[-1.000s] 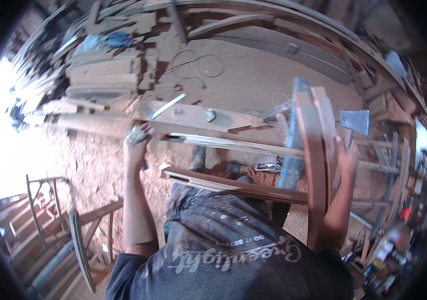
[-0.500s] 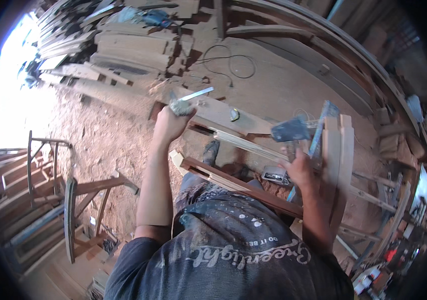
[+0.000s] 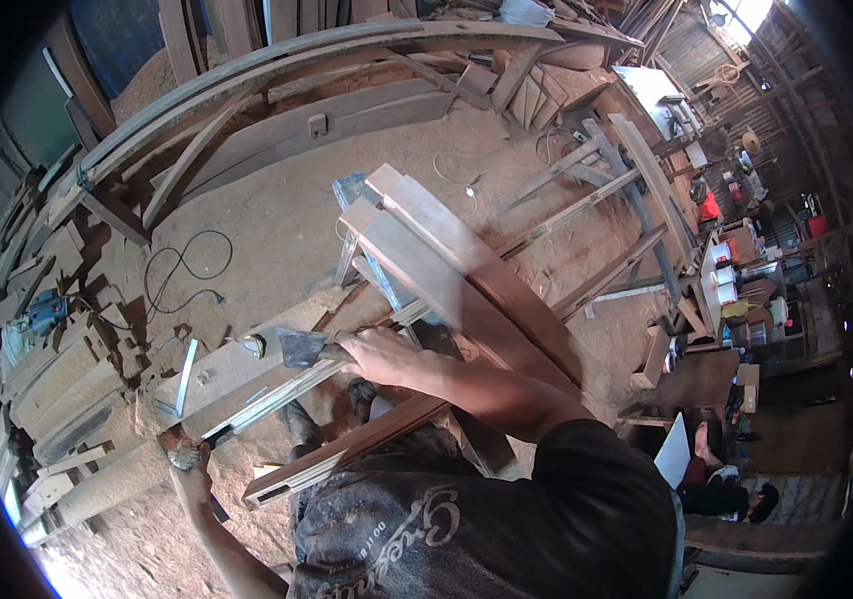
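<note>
My left hand (image 3: 194, 481) is closed at the near-left end of a pale wooden rail (image 3: 292, 387), around a greyish, rounded thing (image 3: 185, 457) that I cannot identify. My right hand (image 3: 382, 356) grips a mallet-like tool (image 3: 303, 349) with a dark block head; most of its handle is hidden in my fingers. The head lies over the rail, which has a long slot in it. A second, brown slotted rail (image 3: 362, 447) crosses just above my lap. Beyond the first rail, a yellow-and-black tape measure (image 3: 254, 345) and a metal rule (image 3: 187, 377) rest on a wide board (image 3: 222, 384).
Two thick planks (image 3: 466, 270) slant across the middle, beside a blue-painted support (image 3: 379, 275). A black cable (image 3: 187, 265) loops over the dusty floor. Stacked boards (image 3: 67, 384) and a blue power tool (image 3: 45, 311) are at left. A person's bare foot (image 3: 703, 439) shows at right.
My view has swung to the right. The left hand has come down to the rail's end, and the right hand has lowered the tool from upright to lying over the rail.
</note>
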Demonstrator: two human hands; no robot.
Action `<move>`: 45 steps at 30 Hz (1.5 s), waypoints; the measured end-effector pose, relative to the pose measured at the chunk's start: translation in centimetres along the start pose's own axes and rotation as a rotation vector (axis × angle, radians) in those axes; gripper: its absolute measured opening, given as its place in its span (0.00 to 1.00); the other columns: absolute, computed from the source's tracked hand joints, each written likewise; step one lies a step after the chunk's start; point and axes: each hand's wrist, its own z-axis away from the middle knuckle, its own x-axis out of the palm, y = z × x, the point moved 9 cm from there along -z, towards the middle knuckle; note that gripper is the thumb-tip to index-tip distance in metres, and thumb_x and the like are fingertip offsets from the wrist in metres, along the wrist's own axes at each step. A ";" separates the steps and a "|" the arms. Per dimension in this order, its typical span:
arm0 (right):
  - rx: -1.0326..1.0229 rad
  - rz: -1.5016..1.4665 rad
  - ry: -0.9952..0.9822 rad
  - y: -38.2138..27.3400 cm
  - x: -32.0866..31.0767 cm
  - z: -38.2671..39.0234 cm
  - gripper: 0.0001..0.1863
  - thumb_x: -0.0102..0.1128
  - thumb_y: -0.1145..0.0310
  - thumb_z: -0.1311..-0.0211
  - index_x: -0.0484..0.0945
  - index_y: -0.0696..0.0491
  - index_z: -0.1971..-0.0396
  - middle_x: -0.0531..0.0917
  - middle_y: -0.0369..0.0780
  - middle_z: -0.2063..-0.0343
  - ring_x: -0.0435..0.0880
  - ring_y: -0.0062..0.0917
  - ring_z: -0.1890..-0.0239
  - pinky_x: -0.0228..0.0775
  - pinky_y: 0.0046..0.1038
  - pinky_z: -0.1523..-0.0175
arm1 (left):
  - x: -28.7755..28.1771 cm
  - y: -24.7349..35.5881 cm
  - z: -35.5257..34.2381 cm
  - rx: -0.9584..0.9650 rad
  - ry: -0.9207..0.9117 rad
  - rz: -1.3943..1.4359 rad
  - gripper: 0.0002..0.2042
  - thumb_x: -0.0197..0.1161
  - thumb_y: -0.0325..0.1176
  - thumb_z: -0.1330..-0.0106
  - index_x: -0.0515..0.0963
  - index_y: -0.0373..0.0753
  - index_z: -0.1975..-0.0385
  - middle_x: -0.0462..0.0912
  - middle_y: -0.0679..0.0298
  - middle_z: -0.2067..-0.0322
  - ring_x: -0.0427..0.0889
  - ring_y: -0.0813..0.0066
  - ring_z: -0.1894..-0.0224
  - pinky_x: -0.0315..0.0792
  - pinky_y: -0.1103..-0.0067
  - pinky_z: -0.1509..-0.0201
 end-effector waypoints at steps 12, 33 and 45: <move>-0.016 0.151 0.113 0.0 -0.7 0.2 0.25 0.70 0.52 0.41 0.80 0.60 0.58 0.85 0.54 0.67 0.85 0.51 0.61 0.78 0.45 0.56 | -2.3 -1.6 -0.2 0.054 0.074 0.059 0.13 0.73 0.37 0.39 0.84 0.37 0.59 0.84 0.68 0.71 0.74 0.83 0.74 0.69 0.78 0.71; -0.031 -0.438 -0.047 -9.0 -1.2 -2.2 0.19 0.71 0.62 0.39 0.79 0.59 0.56 0.87 0.44 0.71 0.88 0.30 0.73 0.78 0.33 0.64 | -1.0 10.4 0.0 0.563 0.006 0.281 0.23 0.74 0.47 0.38 0.73 0.33 0.78 0.72 0.64 0.81 0.66 0.75 0.76 0.67 0.70 0.69; -0.248 -0.191 -0.009 -11.0 -0.9 -3.0 0.23 0.70 0.54 0.39 0.79 0.59 0.56 0.86 0.49 0.71 0.88 0.40 0.71 0.77 0.37 0.64 | -1.6 9.8 0.3 0.553 0.107 0.308 0.23 0.74 0.46 0.38 0.72 0.33 0.80 0.70 0.64 0.83 0.64 0.74 0.77 0.66 0.70 0.71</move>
